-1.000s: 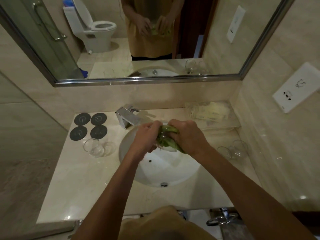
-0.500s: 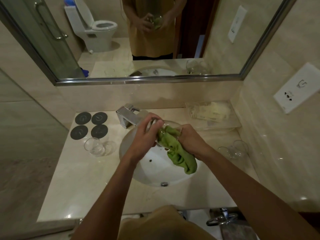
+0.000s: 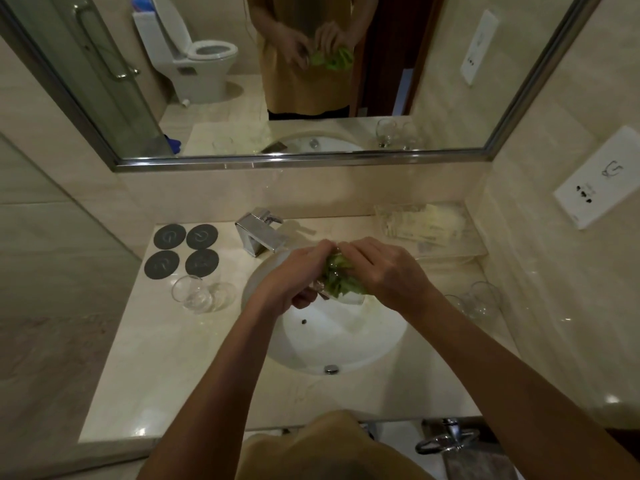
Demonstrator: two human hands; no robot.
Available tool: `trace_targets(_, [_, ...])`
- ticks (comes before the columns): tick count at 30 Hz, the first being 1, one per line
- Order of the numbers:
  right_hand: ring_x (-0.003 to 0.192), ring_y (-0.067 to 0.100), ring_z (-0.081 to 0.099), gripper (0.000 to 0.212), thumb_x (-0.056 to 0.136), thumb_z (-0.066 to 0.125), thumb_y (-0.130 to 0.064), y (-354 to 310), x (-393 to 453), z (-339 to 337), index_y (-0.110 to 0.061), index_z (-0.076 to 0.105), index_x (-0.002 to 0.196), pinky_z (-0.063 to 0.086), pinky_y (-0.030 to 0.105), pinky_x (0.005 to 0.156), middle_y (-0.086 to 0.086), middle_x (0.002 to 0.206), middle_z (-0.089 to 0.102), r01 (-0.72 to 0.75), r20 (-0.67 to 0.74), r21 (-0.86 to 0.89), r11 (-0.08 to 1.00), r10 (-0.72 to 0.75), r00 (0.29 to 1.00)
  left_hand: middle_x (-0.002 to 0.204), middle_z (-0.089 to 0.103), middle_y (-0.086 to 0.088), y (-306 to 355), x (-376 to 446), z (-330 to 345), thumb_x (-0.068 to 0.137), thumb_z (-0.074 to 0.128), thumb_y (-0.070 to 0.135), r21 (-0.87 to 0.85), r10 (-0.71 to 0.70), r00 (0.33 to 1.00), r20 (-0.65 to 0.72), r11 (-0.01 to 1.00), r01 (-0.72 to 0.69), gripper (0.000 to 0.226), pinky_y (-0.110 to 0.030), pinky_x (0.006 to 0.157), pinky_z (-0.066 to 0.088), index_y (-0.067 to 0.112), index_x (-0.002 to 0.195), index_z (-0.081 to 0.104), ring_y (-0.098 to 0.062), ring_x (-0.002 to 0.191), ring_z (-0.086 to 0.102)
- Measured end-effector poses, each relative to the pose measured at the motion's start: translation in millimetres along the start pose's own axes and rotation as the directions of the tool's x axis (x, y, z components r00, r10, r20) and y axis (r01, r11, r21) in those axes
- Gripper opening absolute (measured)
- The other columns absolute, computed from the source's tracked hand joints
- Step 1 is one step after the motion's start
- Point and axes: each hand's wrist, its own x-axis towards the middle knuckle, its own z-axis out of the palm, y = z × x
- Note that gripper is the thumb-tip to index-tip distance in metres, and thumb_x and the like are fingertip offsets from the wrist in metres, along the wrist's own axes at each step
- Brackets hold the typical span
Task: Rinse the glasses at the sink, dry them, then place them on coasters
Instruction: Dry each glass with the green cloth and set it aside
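Over the white sink basin (image 3: 346, 344) my left hand (image 3: 294, 275) grips a clear glass (image 3: 349, 297) from its left side. My right hand (image 3: 384, 268) presses a green cloth (image 3: 337, 278) down into that glass, so most of the glass is hidden. Several round dark coasters (image 3: 185, 251) lie at the counter's back left, all bare. In front of them a clear glass (image 3: 192, 292) stands on the counter. Two more clear glasses (image 3: 479, 301) stand at the right, close to the wall.
A chrome faucet (image 3: 261, 233) sits behind the basin, just left of my hands. A clear tray of wrapped toiletries (image 3: 426, 225) fills the back right corner. A mirror (image 3: 277, 74) hangs above, a wall socket (image 3: 595, 178) at the right.
Half a second ago the green cloth hung loose below the glass from my right hand. Now it is bunched inside the glass, with my right hand on top.
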Motion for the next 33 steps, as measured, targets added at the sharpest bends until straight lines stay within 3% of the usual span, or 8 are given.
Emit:
trace_targets(3, [0.067,0.027,0.066,0.048,0.080,0.078,-0.002,-1,-1,2,-0.001,0.052,0.122,0.056,0.036,0.050,0.016,0.087,0.068,-0.027,-0.012,0.013,1.000,0.027,1.000,0.059,0.060,-0.011,7,4,-4,0.099,0.036,0.052,0.102,-0.032,0.999,0.030,0.994,0.029,0.051,-0.017,0.043,0.021,0.011,0.082,0.060,-0.011,0.040,0.029])
trace_targets(6, [0.059,0.028,0.065,0.032,0.081,0.075,-0.011,-5,10,-1,-0.005,0.057,0.108,0.055,0.037,0.048,0.013,0.078,0.067,-0.249,-0.005,0.167,0.954,0.253,0.967,0.055,0.063,-0.007,17,6,-11,0.099,0.032,0.063,0.166,-0.045,0.995,0.084,0.986,0.030,0.064,-0.017,0.043,0.022,0.011,0.080,0.064,-0.011,0.040,0.030])
trace_targets(12, [0.063,0.013,0.065,0.014,0.085,0.078,-0.019,3,41,-20,-0.009,0.069,0.089,0.054,0.029,0.061,0.002,0.075,0.071,-0.732,0.241,0.450,0.512,0.719,0.652,0.058,0.057,-0.004,10,13,-20,0.093,0.030,0.074,-0.017,0.137,0.987,0.077,0.991,-0.136,0.068,-0.020,0.046,0.028,0.018,0.072,0.063,-0.010,0.046,0.040])
trace_targets(16, [0.070,0.009,0.070,0.016,0.079,0.084,-0.022,11,48,-27,-0.021,0.069,0.085,0.056,0.021,0.064,-0.003,0.079,0.072,-0.803,0.357,0.489,0.342,0.761,0.542,0.078,0.063,-0.012,-4,20,-13,0.083,0.044,0.078,-0.109,0.345,0.938,0.027,0.934,-0.341,0.062,-0.024,0.050,0.041,0.026,0.103,0.071,-0.021,0.064,0.051])
trace_targets(20, [0.065,0.007,0.068,0.018,0.077,0.085,-0.025,11,43,-22,-0.013,0.073,0.083,0.053,0.020,0.060,-0.003,0.072,0.072,-0.835,0.468,0.476,0.277,0.724,0.507,0.083,0.066,-0.002,-3,21,-8,0.103,0.047,0.041,-0.115,0.536,0.836,-0.117,0.829,-0.547,0.028,-0.024,0.047,0.045,0.016,0.109,0.060,-0.016,0.066,0.061])
trace_targets(26, [0.065,0.001,0.067,0.019,0.077,0.084,-0.024,1,37,-22,-0.013,0.078,0.092,0.052,0.016,0.063,-0.008,0.073,0.072,-0.791,0.418,0.493,0.363,0.698,0.581,0.060,0.054,0.005,2,19,-5,0.103,0.048,0.038,-0.040,0.440,0.884,-0.159,0.891,-0.451,0.030,-0.028,0.053,0.042,0.023,0.078,0.058,-0.014,0.054,0.052])
trace_targets(29, [0.076,0.014,0.064,0.036,0.073,0.087,-0.015,7,36,-22,-0.005,0.073,0.105,0.057,0.029,0.073,0.004,0.088,0.071,-0.716,0.301,0.385,0.582,0.654,0.694,0.056,0.050,0.002,3,18,-4,0.102,0.045,0.048,-0.064,0.325,0.944,-0.045,0.943,-0.328,0.039,-0.022,0.045,0.031,0.022,0.076,0.058,-0.014,0.047,0.042])
trace_targets(33, [0.083,0.030,0.062,0.030,0.073,0.078,0.005,13,25,-18,0.003,0.067,0.101,0.059,0.037,0.066,0.018,0.094,0.064,-0.148,0.060,0.086,0.985,0.143,0.988,0.056,0.050,-0.001,-1,17,5,0.098,0.045,0.051,-0.136,0.041,0.998,0.047,0.990,-0.034,0.043,-0.016,0.042,0.025,0.019,0.072,0.054,-0.012,0.041,0.037])
